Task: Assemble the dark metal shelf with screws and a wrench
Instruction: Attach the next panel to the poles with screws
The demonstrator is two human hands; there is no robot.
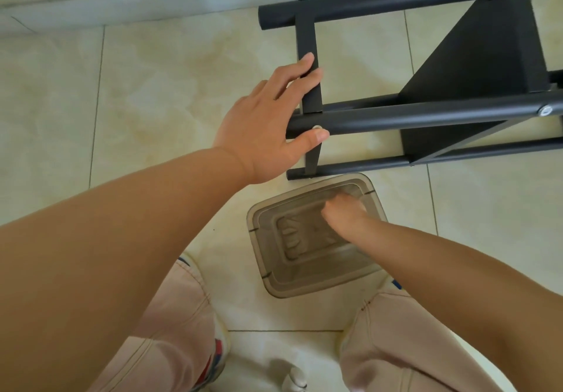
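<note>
The dark metal shelf frame of round tubes and flat bars (426, 111) is laid on its side on the pale tiled floor (152, 87), where its flat crossbar is grasped by the left hand (268, 123), fingers over the top and thumb under a silver screw head (317, 127). The right hand (344, 209) is sunk into the one translucent grey plastic box (307, 239) just below the frame. Two screw heads are counted on the near tube, the second (546, 110) at the right edge; the right hand is blurred and its grip cannot be told, and the frame is cut off at the right.
</note>
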